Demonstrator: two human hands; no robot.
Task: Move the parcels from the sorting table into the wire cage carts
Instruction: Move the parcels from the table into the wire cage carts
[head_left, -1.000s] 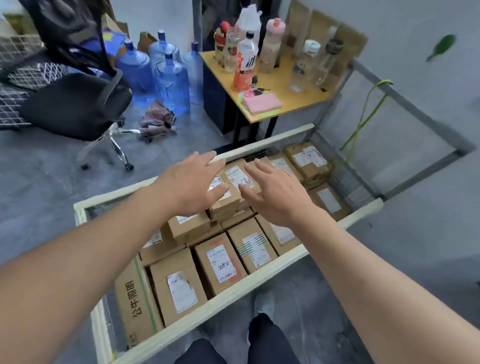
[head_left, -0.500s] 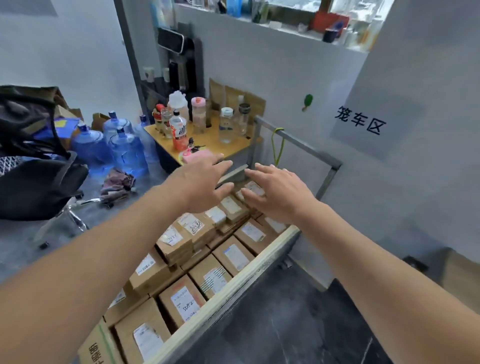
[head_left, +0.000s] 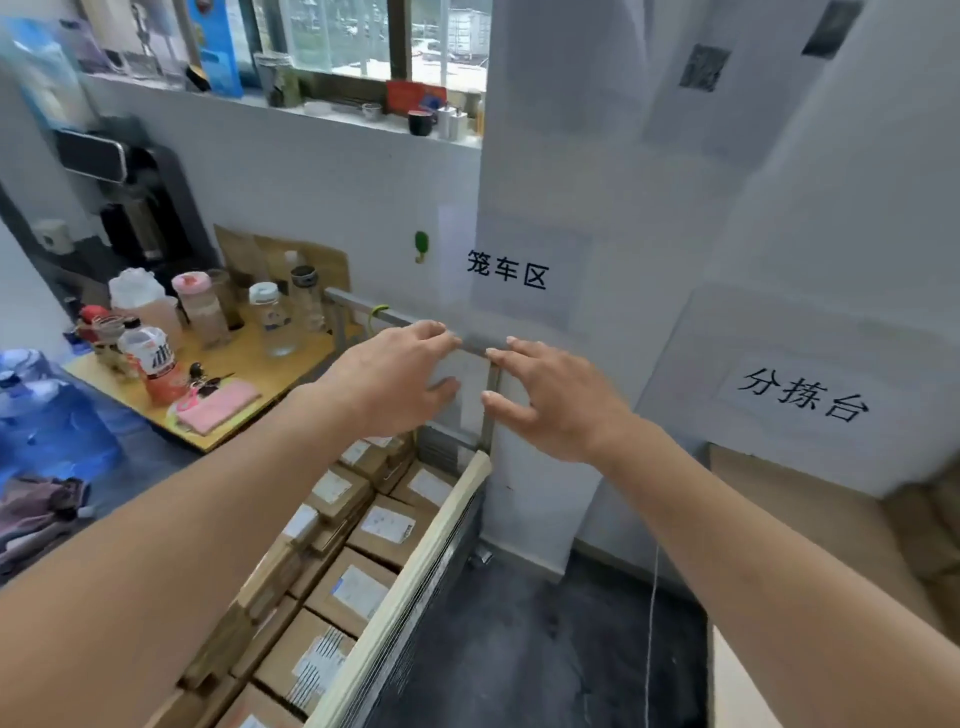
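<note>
- Both your arms reach straight out ahead of you, bare forearms rising from the bottom corners, hands side by side at mid-frame and held in the air.
- Your left hand (head_left: 402, 376) has its palm turned down and inward, fingers loosely extended, thumb tucked below; its grip is apart and holds nothing.
- Your right hand (head_left: 545, 397) mirrors it, fingers relaxed and pointing left, thumb spread underneath; that grip is also apart and empty. The two sets of fingertips are near each other but not touching.
- Behind your hands you see the grey metal frame (head_left: 410, 319) of the wire cage cart (head_left: 415, 582), a square-section bar with a pale, cream-coloured top rail running along the near side.
- The parcels (head_left: 387, 525) lie inside the cart below your left forearm: small brown cardboard boxes with white printed labels, packed close in rows, some stacked.
- To the left a yellow wooden counter (head_left: 270, 376) carries clear plastic bottles and a pink pouch (head_left: 218, 405); blue water jugs (head_left: 47, 421) stand on the floor beside it.
- Against half a second ago, your view has swung up and right: the wall sign reading 分拣台 (head_left: 802, 397) has come into sight, the parcels now sit lower in frame, and your hands hover at the frame bar's height instead of over the boxes.
</note>
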